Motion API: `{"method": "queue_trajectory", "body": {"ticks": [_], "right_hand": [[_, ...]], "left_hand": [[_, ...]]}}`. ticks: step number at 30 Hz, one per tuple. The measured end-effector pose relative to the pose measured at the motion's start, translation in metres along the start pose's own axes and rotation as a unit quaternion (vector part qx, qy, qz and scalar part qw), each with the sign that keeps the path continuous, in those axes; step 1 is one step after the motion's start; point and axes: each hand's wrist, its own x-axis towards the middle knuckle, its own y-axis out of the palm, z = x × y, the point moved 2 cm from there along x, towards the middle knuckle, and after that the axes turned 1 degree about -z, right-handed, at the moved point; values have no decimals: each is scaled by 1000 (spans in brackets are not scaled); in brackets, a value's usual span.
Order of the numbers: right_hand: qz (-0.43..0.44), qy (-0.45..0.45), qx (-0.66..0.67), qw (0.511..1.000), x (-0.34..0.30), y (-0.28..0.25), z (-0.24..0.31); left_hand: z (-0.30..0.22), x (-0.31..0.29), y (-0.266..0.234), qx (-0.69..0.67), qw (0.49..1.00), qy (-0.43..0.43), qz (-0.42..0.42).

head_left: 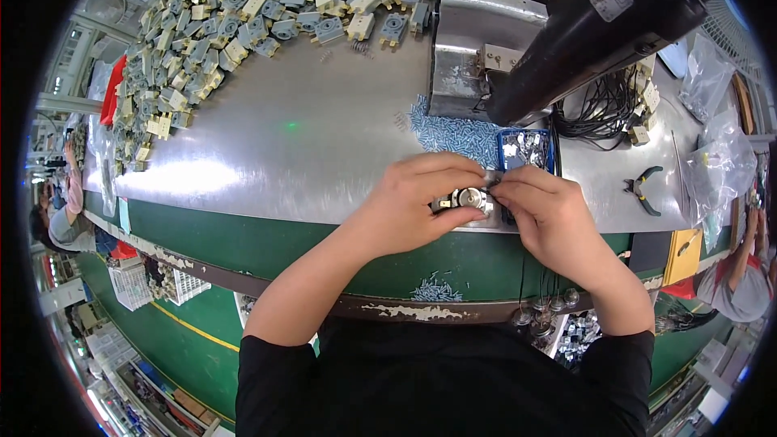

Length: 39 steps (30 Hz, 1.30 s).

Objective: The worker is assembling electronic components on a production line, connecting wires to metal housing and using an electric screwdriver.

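Far to the left of the blue-rimmed rectangular tray of shiny metal pieces (554, 152), a bright red cloth (114, 91) hangs. Also left of the tray, and reaching well beyond it, a large heap of grey and cream blocks with metal prongs (231, 28) covers the brushed-steel tabletop (324, 137). Thin coiled metal springs (362, 48) lie beyond the tray on its left.

Just on the near-left side of the tray, the bare left hand (409, 194) has its fingers and thumb curled around a small silver metal part with a round disc (471, 197); that part sits near the tray's closest left corner. Nearer the person than the tray, a little pile of small screws (437, 290) lies on the green strip (243, 231). Bluish screws (453, 136) spread along the tray's left side.

Close in front of the tray, the bare right hand (550, 210) bunches its fingertips at the part's right end; whether they pinch anything, I cannot tell. Beyond the tray slants a thick black cylinder (587, 36). To the tray's right are coiled black cables (597, 117), then dark-handled cutters (643, 190) and crumpled clear plastic bags (720, 158).
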Motion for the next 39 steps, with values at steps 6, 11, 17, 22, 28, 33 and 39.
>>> {"method": "queue_trajectory", "body": {"ticks": [6,11,17,22,28,33,39], "right_hand": [[30,-46,2,999,12,-7,-19],[56,-149,-19,987,24,-11,-30],[52,-149,47,986,29,-16,-24],[5,-48,70,996,34,-18,-6],[31,-27,61,997,27,-4,-11],[43,-118,51,991,27,-5,-13],[47,-71,62,994,27,-8,-3]], "left_hand": [[3,1,-1,-10,1000,1,11],[2,1,-1,-11,1000,-5,12],[3,-2,-2,-18,1000,-4,5],[0,0,-4,-16,1000,3,11],[1,-3,-3,-38,999,-11,-18],[3,-4,-3,-44,999,-2,-20],[2,-3,-3,-35,999,3,-20]]}}
